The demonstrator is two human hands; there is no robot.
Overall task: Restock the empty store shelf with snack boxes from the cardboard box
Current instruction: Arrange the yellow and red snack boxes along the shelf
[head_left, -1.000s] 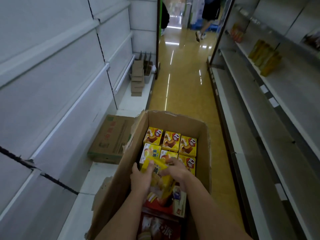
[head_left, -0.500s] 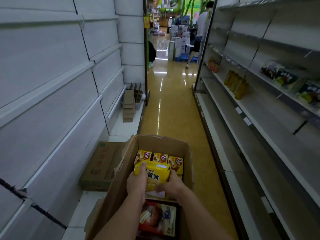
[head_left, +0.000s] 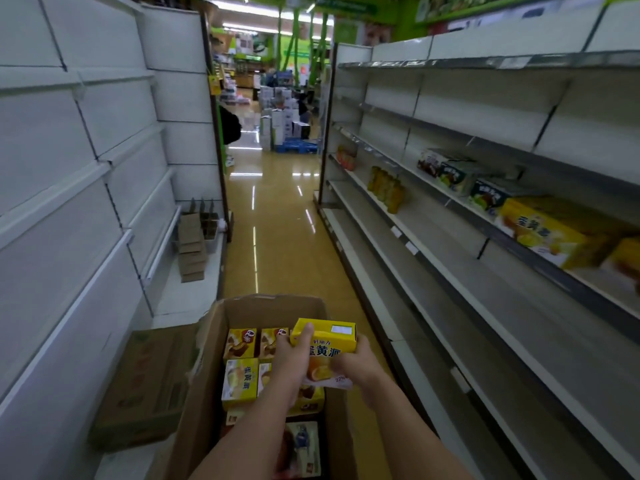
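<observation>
Cardboard box (head_left: 207,393) of snack boxes (head_left: 240,382)

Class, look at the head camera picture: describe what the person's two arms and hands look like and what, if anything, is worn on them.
Both forearms are bare from the bottom edge of the picture to the fingers: no sleeves show. The left hand and the right hand wear no gloves. No watch, bracelet or ring can be seen on the parts that show. The fingernails look short and unpainted, though the picture is slightly blurred.
</observation>
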